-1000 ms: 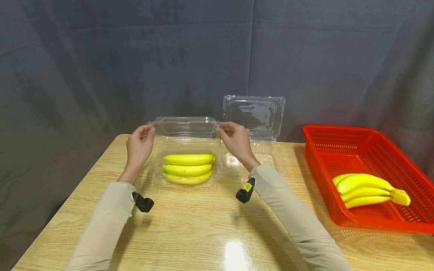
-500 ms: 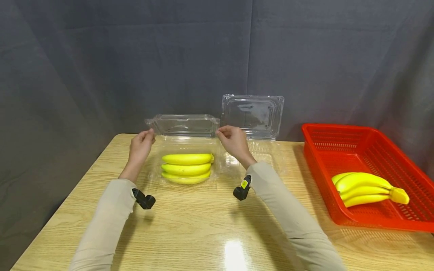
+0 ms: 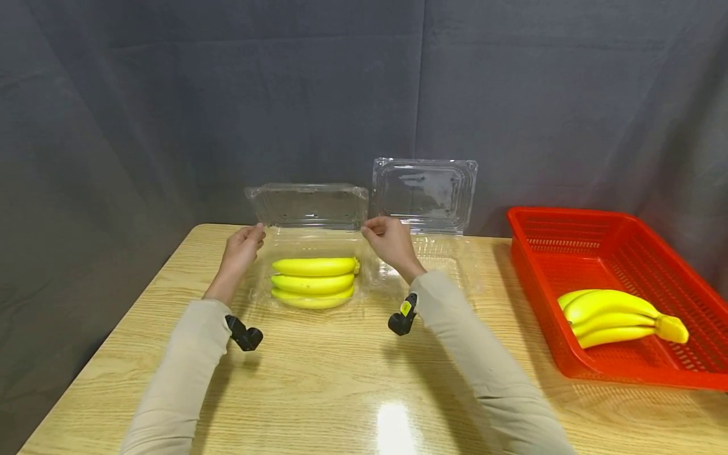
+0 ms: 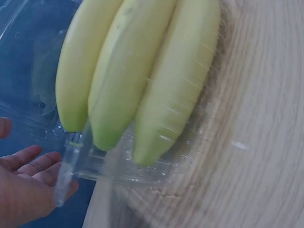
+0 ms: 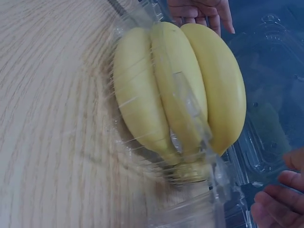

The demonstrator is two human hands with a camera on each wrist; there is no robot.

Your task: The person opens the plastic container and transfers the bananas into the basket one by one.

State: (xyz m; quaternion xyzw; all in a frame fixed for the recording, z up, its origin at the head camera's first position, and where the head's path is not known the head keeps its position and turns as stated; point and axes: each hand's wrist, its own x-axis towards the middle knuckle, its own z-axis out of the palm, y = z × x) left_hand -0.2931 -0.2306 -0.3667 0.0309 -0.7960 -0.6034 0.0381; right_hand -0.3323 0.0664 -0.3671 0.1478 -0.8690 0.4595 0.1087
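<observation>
A bunch of yellow bananas (image 3: pixel 313 284) lies in the base of a clear plastic clamshell container. Behind it, the hinged lid (image 3: pixel 309 207) leans back, raised. My left hand (image 3: pixel 239 249) hovers at the base's back left corner; in the left wrist view its fingers (image 4: pixel 40 164) are relaxed, with nothing between thumb and fingers. On the opposite side, my right hand (image 3: pixel 392 242) is near the lid's lower right corner. Its fingers (image 5: pixel 280 199) are loosely bent and apart from the lid in the right wrist view.
To the right stands a second clear clamshell (image 3: pixel 426 193) with its lid upright. A red plastic basket (image 3: pixel 534 291) at the table's right side holds another bunch of bananas (image 3: pixel 614 313). Grey cloth (image 3: pixel 318 95) hangs behind the wooden table (image 3: pixel 318 385).
Both hands have let go of the lid's corners and moved slightly down. The lid has swung back to a more upright tilt. The bananas have stayed put.
</observation>
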